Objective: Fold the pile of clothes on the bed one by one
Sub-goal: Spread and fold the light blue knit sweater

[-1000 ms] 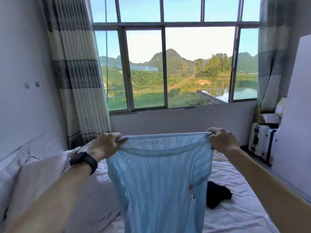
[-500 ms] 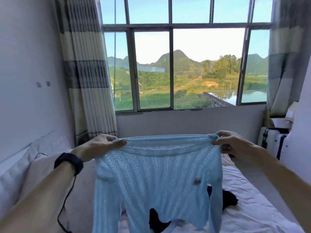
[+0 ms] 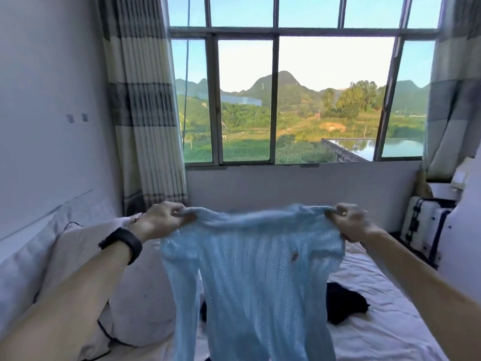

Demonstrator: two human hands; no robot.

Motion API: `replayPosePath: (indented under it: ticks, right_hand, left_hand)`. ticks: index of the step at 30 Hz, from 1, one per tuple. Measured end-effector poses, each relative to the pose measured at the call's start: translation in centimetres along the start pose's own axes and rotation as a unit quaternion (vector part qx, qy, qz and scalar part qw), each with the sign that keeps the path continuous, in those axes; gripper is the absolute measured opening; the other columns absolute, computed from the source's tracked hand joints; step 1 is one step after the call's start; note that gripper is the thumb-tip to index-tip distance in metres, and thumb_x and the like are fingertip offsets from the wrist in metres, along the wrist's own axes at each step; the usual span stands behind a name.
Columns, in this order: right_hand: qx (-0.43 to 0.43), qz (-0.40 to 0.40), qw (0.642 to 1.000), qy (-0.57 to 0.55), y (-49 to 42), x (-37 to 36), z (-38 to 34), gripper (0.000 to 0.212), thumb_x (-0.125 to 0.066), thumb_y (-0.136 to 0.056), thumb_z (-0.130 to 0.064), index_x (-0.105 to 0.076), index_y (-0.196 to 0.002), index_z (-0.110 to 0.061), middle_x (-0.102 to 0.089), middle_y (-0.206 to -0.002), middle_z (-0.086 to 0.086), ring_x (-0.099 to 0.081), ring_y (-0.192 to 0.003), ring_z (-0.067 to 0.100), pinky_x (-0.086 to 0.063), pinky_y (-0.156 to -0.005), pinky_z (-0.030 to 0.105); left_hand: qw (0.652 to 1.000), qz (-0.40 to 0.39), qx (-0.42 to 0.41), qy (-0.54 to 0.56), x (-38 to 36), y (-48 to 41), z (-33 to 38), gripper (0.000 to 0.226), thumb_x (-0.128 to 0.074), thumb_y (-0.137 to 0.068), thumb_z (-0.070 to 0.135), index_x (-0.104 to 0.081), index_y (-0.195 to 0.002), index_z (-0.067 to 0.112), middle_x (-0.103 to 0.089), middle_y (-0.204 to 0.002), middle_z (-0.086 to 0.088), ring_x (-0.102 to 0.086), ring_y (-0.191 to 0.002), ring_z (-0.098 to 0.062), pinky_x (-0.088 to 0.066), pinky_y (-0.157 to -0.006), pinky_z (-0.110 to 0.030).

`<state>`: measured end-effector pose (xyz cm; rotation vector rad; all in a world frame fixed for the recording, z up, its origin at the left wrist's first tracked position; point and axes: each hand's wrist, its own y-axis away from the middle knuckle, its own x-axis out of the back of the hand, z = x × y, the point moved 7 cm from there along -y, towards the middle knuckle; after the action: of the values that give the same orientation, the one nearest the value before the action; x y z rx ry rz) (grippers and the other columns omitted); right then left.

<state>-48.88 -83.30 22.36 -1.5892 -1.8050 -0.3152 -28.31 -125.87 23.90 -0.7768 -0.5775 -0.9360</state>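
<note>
Garment held: one light blue cable-knit sweater [image 3: 260, 269], raised in the air above the bed and spread wide. The body and one sleeve hang down, and the upper edge is blurred.
Hands: two counted, held well apart at about the same height.
Left hand [image 3: 162, 217]: the fingers are curled round the sweater's upper left corner and the knit is gripped.
Right hand [image 3: 350, 222]: the fingers are curled round the upper right corner and the knit is gripped. The hand is blurred.
Wrist item: one black wristband [image 3: 122, 243], worn on the left wrist.
Bed: one white-sheeted bed [image 3: 377, 329], below the sweater.
Other clothes: black fabric [image 3: 343, 306] is laid on the sheet to the right of the hanging sweater, and a smaller dark patch is seen to its left. Whether these are one piece or two cannot be told, as the middle is hidden.
Pillows: one white pillow [image 3: 135, 295], left of the sweater.
Window: one multi-pane window [image 3: 276, 100].
Curtains: two counted, the left striped curtain [image 3: 145, 100] and the right striped curtain [image 3: 453, 100].
Luggage: one white suitcase with dark trim [image 3: 421, 225], stood to the right of the bed.
</note>
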Motion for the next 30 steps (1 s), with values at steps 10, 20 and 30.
replayPosePath:
  ticks: [10, 20, 30]
  right_hand:
    - [0.038, 0.113, 0.993, 0.012, 1.5, 0.5, 2.0, 0.032, -0.062, -0.095, -0.048, -0.065, -0.095, -0.016, -0.069, -0.087, 0.017, -0.068, -0.086, 0.035, -0.053, -0.082, 0.042]
    - [-0.012, 0.121, 0.989, 0.089, 11.1, -1.1, 10.5, 0.06, -0.056, -0.085, -0.073, -0.061, -0.071, -0.014, -0.064, -0.074, 0.01, -0.059, -0.077, 0.032, -0.036, -0.067, 0.033]
    - [-0.009, 0.24, 0.971, 0.006, 22.0, 1.4, 19.1, 0.068, -0.054, -0.082, -0.066, -0.067, -0.087, 0.0, -0.06, -0.092, 0.027, -0.056, -0.095, 0.04, -0.036, -0.082, 0.037]
  left_hand:
    - [0.995, 0.021, -0.066, -0.077, 0.0, 3.4, -2.8, 0.036, -0.07, -0.09, 0.036, -0.074, -0.083, 0.001, -0.059, -0.08, 0.014, -0.054, -0.085, -0.011, -0.035, -0.072, -0.002]
    - [0.988, -0.024, 0.043, 0.144, -8.5, 10.4, -9.2, 0.05, -0.076, -0.07, 0.068, -0.07, -0.071, 0.019, -0.048, -0.061, 0.007, -0.042, -0.064, -0.014, -0.029, -0.052, -0.021]
    - [0.986, 0.047, 0.113, 0.11, -15.3, 23.6, -5.9, 0.034, -0.073, -0.086, 0.048, -0.069, -0.073, 0.017, -0.044, -0.054, 0.008, -0.037, -0.053, -0.007, -0.03, -0.051, -0.021]
